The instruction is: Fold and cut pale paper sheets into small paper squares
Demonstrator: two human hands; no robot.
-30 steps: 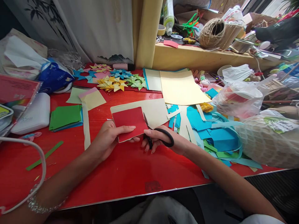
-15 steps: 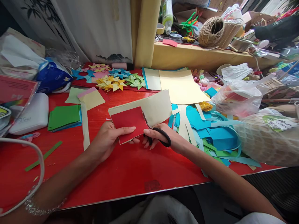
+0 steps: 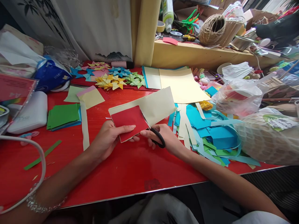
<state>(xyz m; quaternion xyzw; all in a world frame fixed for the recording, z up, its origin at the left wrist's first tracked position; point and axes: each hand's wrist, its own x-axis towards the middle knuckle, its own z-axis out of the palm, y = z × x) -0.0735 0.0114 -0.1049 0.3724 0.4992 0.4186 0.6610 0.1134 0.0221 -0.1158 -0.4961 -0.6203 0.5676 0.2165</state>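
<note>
My left hand (image 3: pixel 114 132) pinches a red paper square (image 3: pixel 129 121) laid over cream paper (image 3: pixel 154 105), thumb on top and fingers beneath. Black-handled scissors (image 3: pixel 159 137) are gripped in my right hand (image 3: pixel 158 137), their blades at the red square's right edge, mostly hidden by paper and fingers. Along that edge the cream paper shows a cut, and its uncut part stretches up and to the right. Both hands hover over the red table (image 3: pixel 130 174).
Green paper squares (image 3: pixel 63 116) are stacked at left beside a cream strip (image 3: pixel 85 130). Folded paper stars (image 3: pixel 111 81) lie at the back. Blue paper scraps (image 3: pixel 219 137) and a netted bag (image 3: pixel 263 137) crowd the right. A white cable (image 3: pixel 42 161) curves at left.
The scissors and my right hand have shifted slightly left and closer to the red square's lower right corner. The cream paper's right part has tilted up and rightward, widening the cut.
</note>
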